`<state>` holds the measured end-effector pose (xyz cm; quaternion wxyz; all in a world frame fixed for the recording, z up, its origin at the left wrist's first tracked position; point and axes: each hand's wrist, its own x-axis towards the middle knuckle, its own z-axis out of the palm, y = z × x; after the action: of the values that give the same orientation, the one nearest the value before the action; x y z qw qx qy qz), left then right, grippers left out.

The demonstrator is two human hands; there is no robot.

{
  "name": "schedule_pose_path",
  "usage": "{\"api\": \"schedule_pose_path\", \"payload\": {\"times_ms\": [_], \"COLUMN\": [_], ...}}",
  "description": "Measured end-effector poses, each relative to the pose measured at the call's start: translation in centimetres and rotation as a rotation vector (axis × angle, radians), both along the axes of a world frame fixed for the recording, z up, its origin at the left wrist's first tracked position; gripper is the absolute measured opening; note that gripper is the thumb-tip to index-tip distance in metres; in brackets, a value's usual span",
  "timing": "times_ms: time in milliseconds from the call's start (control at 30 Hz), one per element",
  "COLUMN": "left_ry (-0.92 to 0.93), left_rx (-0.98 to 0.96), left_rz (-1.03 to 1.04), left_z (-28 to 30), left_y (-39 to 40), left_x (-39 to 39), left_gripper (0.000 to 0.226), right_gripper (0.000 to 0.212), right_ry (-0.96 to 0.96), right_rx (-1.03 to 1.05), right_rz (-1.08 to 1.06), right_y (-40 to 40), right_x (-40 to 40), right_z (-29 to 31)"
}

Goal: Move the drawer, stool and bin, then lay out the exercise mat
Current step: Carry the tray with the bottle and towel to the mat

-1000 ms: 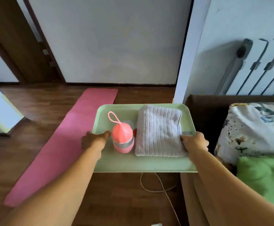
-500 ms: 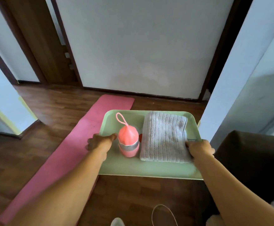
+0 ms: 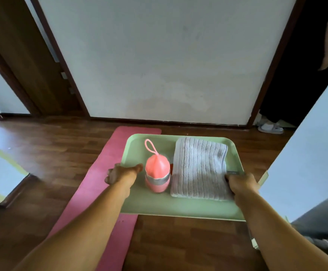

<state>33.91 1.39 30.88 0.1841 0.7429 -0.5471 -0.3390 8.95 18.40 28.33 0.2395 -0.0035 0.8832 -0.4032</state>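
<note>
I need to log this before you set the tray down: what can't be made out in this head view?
- Near end of the pink mat: cut off by the bottom edge, partly covered by the tray and left arm.
- Left hand and right hand fingers: hidden under the tray rim.
- Small red thing behind the bottle: mostly hidden.
- Towel label: too small.

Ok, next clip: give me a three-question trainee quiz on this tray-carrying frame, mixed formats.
1. True or false: the exercise mat is still rolled up.
2. Multiple choice: what lies on the right half of the green tray? A) a folded grey towel B) a book C) a plate
3. Fill in: the left hand grips the tray's left edge, beside the pink ____.

Key:
1. False; it lies flat on the wooden floor.
2. A; the right hand grips the tray's right edge, its thumb on the towel.
3. Bottle.
</note>
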Motion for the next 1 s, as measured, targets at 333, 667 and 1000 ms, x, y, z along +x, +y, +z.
{"api": "schedule_pose_path", "payload": {"times_ms": [333,667,1000], "left_ry": [0.068,0.092,0.136], "left_rx": [0.031,0.038,0.082], "left_rz": [0.027,0.028,-0.044], "left_z": [-1.8,-4.0,-9.7], "left_y": [-18.9,-38.3,-58.9], "left_x": [-12.2,-24.3,-35.1], "left_gripper": [0.071,0.073,0.067], "right_gripper": [0.06,0.063,0.054], "right_ry": [-0.047,-0.008,0.003], "right_rx": [-0.002,0.059,0.047], "right_rz": [-0.03,-0.009,-0.145], "right_y": [-19.0,-38.2,-57.3], "right_x": [-11.7,-24.2,-33.9], "right_z": [-2.0,-1.8,-7.5]}}
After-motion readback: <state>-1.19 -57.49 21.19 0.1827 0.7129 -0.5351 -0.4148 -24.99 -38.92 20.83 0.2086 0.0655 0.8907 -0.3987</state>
